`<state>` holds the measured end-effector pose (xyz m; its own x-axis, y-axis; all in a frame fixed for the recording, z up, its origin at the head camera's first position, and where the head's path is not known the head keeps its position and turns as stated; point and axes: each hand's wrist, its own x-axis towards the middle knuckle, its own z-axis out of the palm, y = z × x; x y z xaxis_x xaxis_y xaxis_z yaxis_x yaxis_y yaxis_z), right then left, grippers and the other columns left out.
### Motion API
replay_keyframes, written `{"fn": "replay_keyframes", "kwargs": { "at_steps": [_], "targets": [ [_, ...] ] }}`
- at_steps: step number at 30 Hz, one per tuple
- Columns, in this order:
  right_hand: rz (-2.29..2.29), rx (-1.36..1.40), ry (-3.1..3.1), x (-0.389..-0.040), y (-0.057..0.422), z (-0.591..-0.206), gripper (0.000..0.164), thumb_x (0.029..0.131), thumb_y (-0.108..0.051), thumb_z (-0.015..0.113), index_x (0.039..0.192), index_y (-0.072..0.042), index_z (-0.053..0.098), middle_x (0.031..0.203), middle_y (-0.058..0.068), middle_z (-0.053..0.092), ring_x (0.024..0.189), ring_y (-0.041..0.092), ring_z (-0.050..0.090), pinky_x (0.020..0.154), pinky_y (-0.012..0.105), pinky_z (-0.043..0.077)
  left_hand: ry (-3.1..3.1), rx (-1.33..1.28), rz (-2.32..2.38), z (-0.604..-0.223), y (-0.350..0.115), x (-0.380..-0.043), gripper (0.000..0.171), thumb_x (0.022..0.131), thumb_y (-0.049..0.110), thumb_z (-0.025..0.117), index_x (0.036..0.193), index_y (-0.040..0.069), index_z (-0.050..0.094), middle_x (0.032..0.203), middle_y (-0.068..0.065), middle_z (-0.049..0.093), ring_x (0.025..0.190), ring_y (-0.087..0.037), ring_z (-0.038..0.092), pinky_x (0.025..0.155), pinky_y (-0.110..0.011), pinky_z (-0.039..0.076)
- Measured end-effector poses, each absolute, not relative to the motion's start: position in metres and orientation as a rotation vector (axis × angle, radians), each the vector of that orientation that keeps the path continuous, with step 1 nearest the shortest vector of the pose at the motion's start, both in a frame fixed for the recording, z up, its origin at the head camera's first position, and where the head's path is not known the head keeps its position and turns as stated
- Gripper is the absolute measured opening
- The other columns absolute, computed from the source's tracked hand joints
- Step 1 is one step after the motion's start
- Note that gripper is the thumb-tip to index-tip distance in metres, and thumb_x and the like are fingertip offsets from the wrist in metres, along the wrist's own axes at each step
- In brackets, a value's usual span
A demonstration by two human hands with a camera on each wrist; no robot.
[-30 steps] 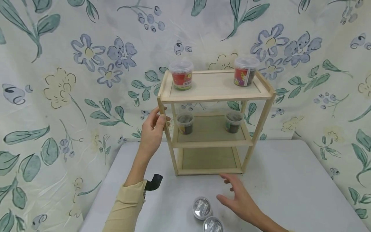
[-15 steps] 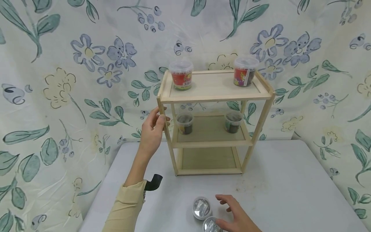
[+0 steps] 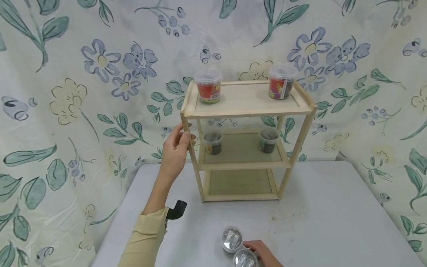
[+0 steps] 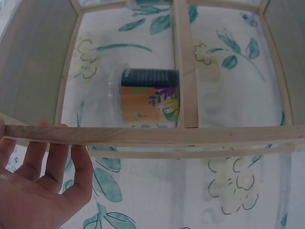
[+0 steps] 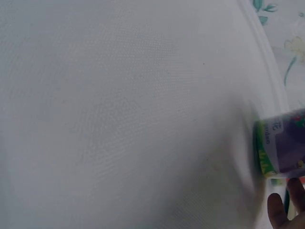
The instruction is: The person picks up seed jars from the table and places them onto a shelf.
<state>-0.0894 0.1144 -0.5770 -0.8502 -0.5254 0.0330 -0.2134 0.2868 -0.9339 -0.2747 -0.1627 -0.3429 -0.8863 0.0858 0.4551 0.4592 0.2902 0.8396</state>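
Observation:
My left hand [image 3: 175, 146] holds the left front post of a wooden three-tier rack [image 3: 248, 114]; the left wrist view shows its fingers hooked behind the wood. My right hand [image 3: 263, 254] is at the right side of a round clear-lidded cup [image 3: 245, 258], its forefinger along the lid's rim; its thumb is hidden. In the right wrist view, fingertips [image 5: 275, 207] lie beside a purple-labelled cup [image 5: 286, 145], not visibly wrapped round it. A second lidded cup [image 3: 231, 240] stands close behind the first. Both lids show silvery packets underneath.
Two red-labelled cups [image 3: 209, 91] stand on the rack's top tier, left and right. Two smaller-looking dark-filled cups [image 3: 268, 144] sit on the middle tier. Dark crumbs [image 3: 273, 218] lie on the white table [image 3: 333, 207]. A flowered cloth [image 3: 116, 92] hangs behind.
My right hand has come down and back from in front of the rack to the nearest cup on the table. My left hand stays on the post.

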Motion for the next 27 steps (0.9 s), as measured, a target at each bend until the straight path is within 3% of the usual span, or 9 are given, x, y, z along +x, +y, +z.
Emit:
{"fn": "replay_keyframes", "kwargs": {
  "at_steps": [27],
  "targets": [
    [-1.528, -0.769, 2.291, -0.097, 0.117, -0.573, 0.071, 0.085, -0.022, 0.077, 0.143, -0.003, 0.041, 0.133, 0.009, 0.045, 0.119, -0.001, 0.042, 0.090, 0.028, 0.048, -2.232, -0.504, -1.637, -0.344, -0.163, -0.275, 0.040, 0.107, 0.026, 0.043, 0.145, 0.014, 0.047, 0.107, -0.019, 0.059, 0.101, -0.026, 0.060, 0.091, -0.040, 0.051]
  ]
}}
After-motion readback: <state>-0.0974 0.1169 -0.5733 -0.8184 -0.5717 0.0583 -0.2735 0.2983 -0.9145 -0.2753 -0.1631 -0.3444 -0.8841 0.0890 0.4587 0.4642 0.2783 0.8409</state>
